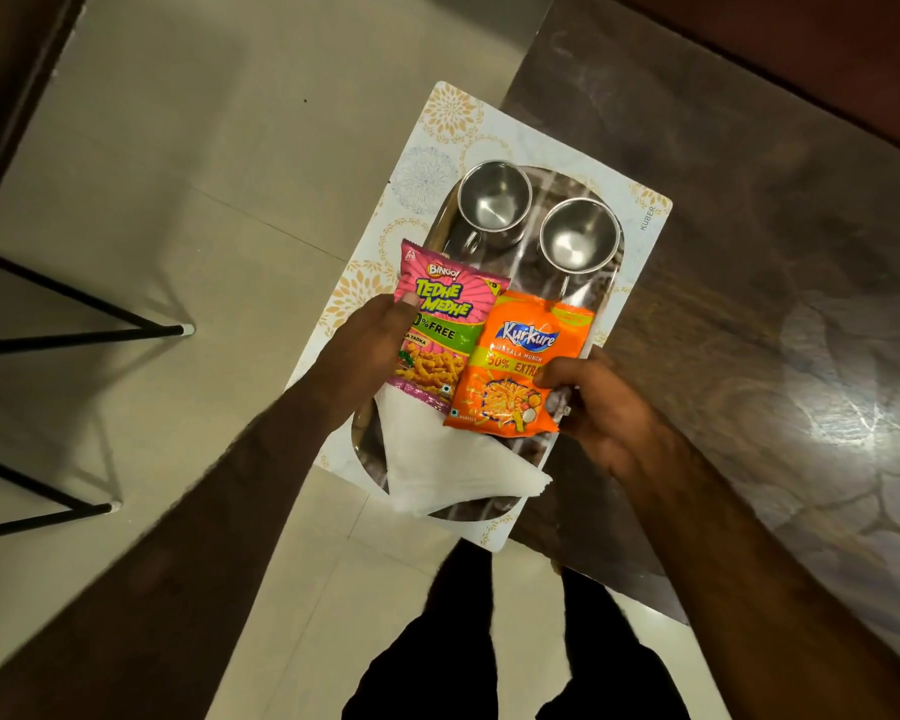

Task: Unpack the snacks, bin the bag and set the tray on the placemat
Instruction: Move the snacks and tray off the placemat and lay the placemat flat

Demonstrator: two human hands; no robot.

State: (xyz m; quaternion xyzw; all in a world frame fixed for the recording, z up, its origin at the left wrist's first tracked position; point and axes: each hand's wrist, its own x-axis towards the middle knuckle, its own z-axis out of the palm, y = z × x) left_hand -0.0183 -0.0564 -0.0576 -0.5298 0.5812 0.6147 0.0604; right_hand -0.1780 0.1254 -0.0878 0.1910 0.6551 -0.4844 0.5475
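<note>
A shiny oval steel tray (601, 298) lies on a white placemat (450, 122) with gold flower prints, which overhangs the table's left edge. On the tray lie a pink Bingo snack packet (445, 309), an orange Kurkure packet (515, 376), two steel cups (494, 202) (578, 236) and folded white napkins (453, 459). My left hand (370, 345) grips the tray's left rim, thumb over the pink packet. At the right rim my right hand (604, 402) holds the tray, fingertips touching the orange packet.
The dark brown patterned table (749, 304) fills the right side. Beige floor tiles lie to the left, with black metal furniture legs (74, 335) at the far left. My dark trousers (515, 641) show below the tray.
</note>
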